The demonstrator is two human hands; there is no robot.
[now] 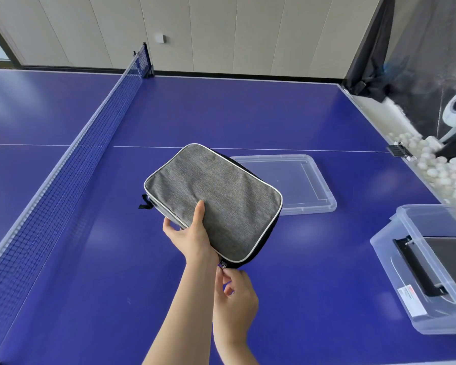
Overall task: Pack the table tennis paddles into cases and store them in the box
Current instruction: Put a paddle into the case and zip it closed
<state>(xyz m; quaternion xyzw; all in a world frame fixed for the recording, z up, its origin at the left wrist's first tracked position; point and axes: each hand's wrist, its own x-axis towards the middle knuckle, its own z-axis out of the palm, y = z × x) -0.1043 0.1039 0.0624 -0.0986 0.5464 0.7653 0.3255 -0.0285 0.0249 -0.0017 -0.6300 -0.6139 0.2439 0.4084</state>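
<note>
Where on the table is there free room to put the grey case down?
Free: the blue tabletop between the net and the grey case, and between the right hand and the clear box. Crowded: the right edge, with white balls.

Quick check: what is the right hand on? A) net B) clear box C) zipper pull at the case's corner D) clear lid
C: the right hand pinches the zipper pull at the near corner of the gray case, which the left hand holds.

bright, even daylight | soft glare on table (221,114) (wide-angle edge bending) | sharp
</note>
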